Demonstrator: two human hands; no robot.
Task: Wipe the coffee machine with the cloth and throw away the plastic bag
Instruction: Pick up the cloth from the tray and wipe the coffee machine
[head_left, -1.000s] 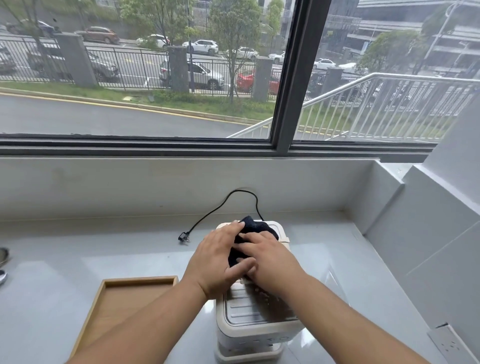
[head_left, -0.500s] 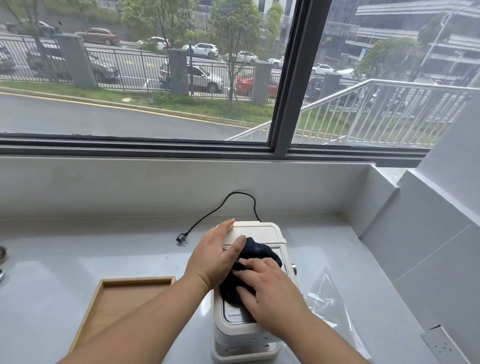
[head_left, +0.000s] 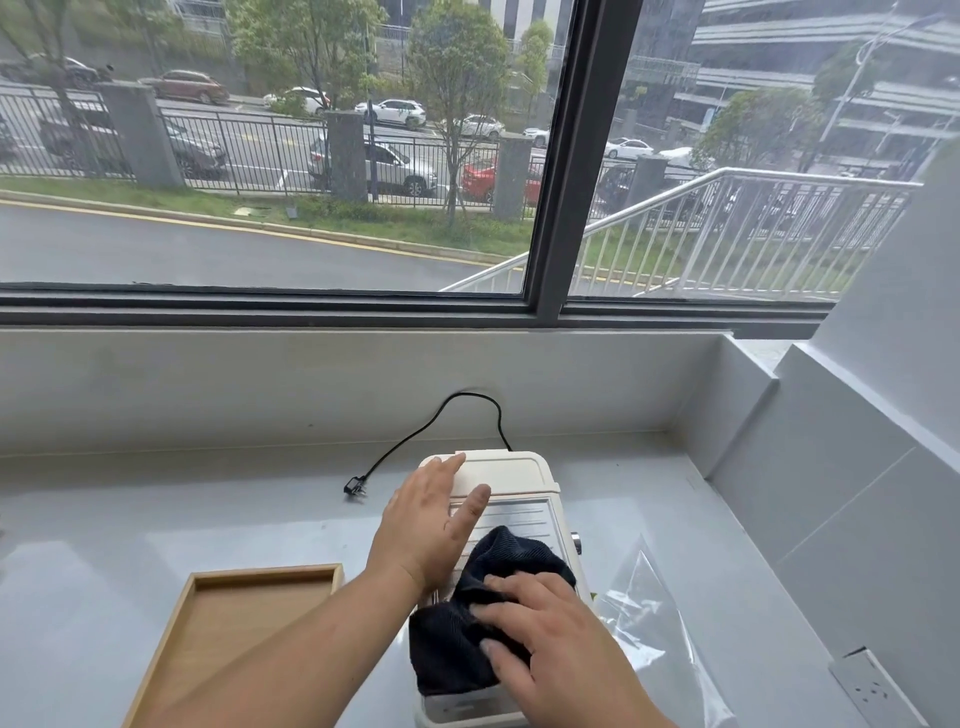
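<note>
The glossy grey worktop (head_left: 156, 519) carries a boxy cream coffee machine (head_left: 514, 478), with a clear plastic bag (head_left: 654, 613) just right of it. The dark navy cloth (head_left: 467, 623) drapes the machine's near top edge, pressed under the right hand (head_left: 550, 639) with straight fingers; the left hand (head_left: 426, 530) lies flat beside it.

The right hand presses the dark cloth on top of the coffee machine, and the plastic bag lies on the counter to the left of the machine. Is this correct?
No. In the head view the plastic bag lies on the counter to the right of the coffee machine, not its left. The rest holds: the right hand presses the dark cloth on top of the machine.
</note>
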